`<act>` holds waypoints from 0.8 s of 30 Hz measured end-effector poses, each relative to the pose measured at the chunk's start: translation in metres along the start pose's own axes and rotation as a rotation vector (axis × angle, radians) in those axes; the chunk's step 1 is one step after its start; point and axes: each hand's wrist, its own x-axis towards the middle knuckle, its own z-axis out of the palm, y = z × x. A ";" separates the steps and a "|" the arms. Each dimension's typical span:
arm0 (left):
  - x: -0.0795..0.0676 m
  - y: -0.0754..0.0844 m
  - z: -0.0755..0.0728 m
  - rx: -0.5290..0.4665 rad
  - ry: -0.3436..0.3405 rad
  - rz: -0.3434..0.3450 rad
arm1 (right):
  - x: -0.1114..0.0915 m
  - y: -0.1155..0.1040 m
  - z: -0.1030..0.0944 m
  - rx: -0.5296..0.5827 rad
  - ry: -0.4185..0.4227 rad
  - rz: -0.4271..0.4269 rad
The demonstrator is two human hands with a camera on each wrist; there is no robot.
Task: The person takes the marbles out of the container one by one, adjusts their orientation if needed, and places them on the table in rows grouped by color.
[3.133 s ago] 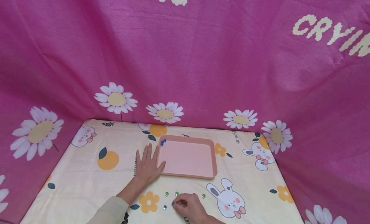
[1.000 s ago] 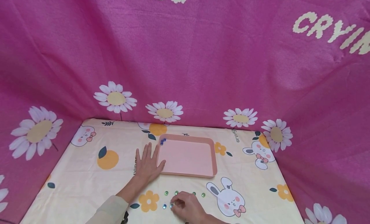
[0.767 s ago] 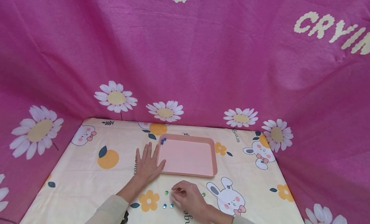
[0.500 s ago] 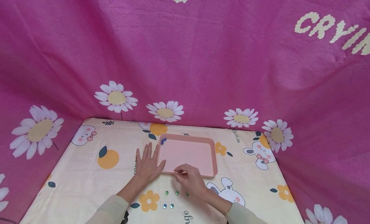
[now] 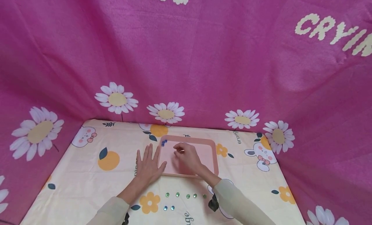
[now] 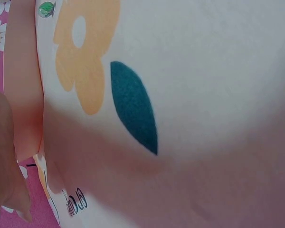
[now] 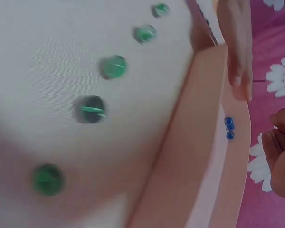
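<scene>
My left hand (image 5: 148, 167) lies flat with fingers spread at the left side of the pink tray (image 5: 215, 160), its thumb over the rim. Above the tray floor hovers my right hand (image 5: 187, 155), fingers loosely bent, with a gap between thumb and index finger and nothing seen in it. Three dark blue marbles (image 5: 163, 143) sit in the tray's far left corner, close to that hand. In front of the tray, clear green-swirled marbles (image 7: 114, 66) form a row on the cloth. Two light blue marbles (image 5: 172, 208) lie nearer to me.
A cream cloth (image 5: 116, 138) printed with rabbits, oranges and flowers covers the table. Pink daisy-patterned fabric (image 5: 203, 73) rises behind it and along both sides. Some dark object (image 5: 213, 204) shows at my right wrist.
My right hand held a light blue marble near the front, set it down beside the other one, then moved away from me to over the tray. My left hand stayed put.
</scene>
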 end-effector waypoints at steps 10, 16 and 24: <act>0.000 0.000 0.000 -0.009 -0.011 -0.003 | 0.034 0.012 0.013 0.059 -0.004 0.050; 0.000 0.000 0.002 -0.011 -0.005 -0.003 | 0.041 0.026 0.027 0.037 0.022 0.122; -0.001 -0.001 0.002 0.002 0.005 -0.003 | 0.047 0.032 0.041 0.021 0.036 0.197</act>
